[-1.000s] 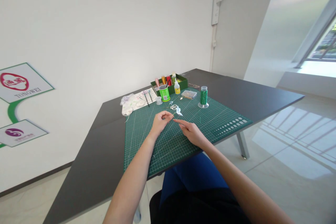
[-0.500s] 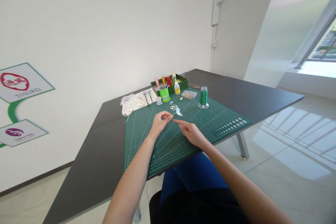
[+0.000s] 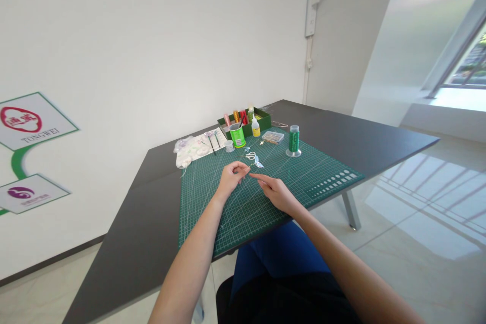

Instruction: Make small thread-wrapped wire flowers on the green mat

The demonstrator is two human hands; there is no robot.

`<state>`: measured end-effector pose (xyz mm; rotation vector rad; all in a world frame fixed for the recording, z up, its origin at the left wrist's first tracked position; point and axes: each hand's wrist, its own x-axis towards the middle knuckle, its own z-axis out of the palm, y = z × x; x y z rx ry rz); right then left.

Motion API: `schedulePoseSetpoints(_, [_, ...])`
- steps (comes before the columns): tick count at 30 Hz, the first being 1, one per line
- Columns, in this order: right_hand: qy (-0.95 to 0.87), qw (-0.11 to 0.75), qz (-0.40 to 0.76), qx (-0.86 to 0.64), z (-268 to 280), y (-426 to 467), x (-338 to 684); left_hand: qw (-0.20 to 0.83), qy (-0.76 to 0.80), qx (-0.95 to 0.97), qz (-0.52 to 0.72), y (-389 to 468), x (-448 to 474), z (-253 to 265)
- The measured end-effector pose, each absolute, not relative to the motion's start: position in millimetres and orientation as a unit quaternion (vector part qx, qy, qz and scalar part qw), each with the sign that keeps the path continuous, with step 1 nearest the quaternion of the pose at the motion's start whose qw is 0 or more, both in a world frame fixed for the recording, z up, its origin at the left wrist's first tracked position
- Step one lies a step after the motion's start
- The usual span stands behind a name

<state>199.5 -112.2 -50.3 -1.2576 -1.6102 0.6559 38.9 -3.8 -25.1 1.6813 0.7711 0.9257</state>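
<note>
Over the green cutting mat [image 3: 205, 197], my left hand [image 3: 231, 178] is closed in a pinch. From its fingertips a thin stem seems to lead to a small pale-blue petal-like piece [image 3: 258, 162]. My right hand [image 3: 276, 193] has its index finger pointing at the left fingertips, close to touching, with the thumb and other fingers curled beneath. Whatever it pinches is too small to make out. Just beyond the hands lie white-handled scissors [image 3: 250, 155]. A spool of green thread [image 3: 294, 139] stands upright to the right on a clear base.
Behind sit a bright green can [image 3: 237, 136], a glue bottle [image 3: 255, 126], a clear flat case [image 3: 273, 136] and a small clear tub [image 3: 229, 146]. A dark green box [image 3: 266, 117] holds coloured thread spools. At the back left, a white sheet [image 3: 190, 154] carries petal pieces. The dark table [image 3: 148, 202] meets a wall.
Both hands keep almost the same pose and place. The view has shifted very slightly; nothing else visibly moved.
</note>
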Motion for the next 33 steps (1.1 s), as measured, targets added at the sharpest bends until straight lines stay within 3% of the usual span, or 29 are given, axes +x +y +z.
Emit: schedulePoseSetpoints(33, [-0.661, 0.477, 0.263, -0.516, -50.9, -111.8, 199.2, 0.498, 0.314, 0.711, 0.386, -2.1, 38.1, -25.2])
